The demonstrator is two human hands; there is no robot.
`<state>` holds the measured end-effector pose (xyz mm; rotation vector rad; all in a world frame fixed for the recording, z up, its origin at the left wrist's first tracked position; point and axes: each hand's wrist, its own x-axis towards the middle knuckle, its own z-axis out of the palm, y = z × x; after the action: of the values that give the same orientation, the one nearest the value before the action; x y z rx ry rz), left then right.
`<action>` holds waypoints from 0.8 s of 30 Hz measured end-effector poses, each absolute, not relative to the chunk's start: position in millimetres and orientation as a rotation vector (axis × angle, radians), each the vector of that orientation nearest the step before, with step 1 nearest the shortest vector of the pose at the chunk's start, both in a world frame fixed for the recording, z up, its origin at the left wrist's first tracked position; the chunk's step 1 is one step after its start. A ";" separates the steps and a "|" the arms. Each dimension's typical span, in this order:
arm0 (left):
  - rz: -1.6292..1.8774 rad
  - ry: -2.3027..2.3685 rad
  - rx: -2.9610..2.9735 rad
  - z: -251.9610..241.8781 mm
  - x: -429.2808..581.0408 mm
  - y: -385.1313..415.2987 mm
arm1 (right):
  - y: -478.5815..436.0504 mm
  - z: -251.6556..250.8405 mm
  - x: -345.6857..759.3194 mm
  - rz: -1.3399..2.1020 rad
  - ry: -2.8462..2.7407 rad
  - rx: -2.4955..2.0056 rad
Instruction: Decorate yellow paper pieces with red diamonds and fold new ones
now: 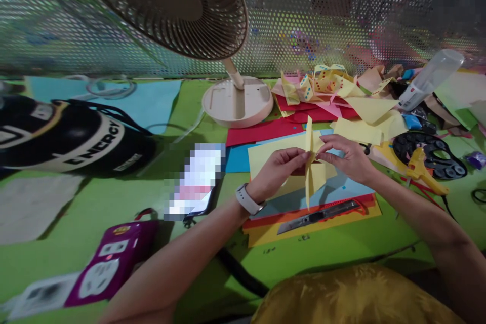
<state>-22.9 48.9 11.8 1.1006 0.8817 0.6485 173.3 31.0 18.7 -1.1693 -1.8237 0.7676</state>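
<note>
Between my hands a folded piece of yellow paper (pixel 316 179) stands with its flaps sticking out, above a stack of coloured sheets. My left hand (pixel 280 168), with a pale watch band on its wrist, pinches the paper's left side between thumb and fingers. From the right, the bent fingers of my right hand (pixel 347 156) close on the paper's other side. Under them lie a pale yellow sheet (pixel 261 159) and a light blue sheet (pixel 351 186). A utility knife (pixel 322 214) with its blade showing rests across the orange and yellow sheets nearest me.
A fan (pixel 237 104) stands at the back. Left are a phone (pixel 199 182), a purple case (pixel 114 258) and a large black bottle-shaped bag (pixel 72 136). Dotted yellow paper pieces (pixel 326 83) pile up behind. Right are a yellow glue gun (pixel 423 169), a black tray (pixel 408 147) and a clear bottle (pixel 433 78).
</note>
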 end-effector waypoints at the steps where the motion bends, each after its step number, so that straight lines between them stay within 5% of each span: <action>1: 0.637 0.864 1.127 12.3 -23.1 49.0 | 30.5 20.4 173.5 0.761 -1.850 -1.168; 24: 0.740 0.801 1.124 6.8 -20.0 41.0 | 28.3 20.5 170.4 0.935 -1.710 -1.226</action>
<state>-20.0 41.0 6.8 1.1238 0.8011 0.7398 170.4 28.3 20.5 -1.2257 -1.7102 0.9352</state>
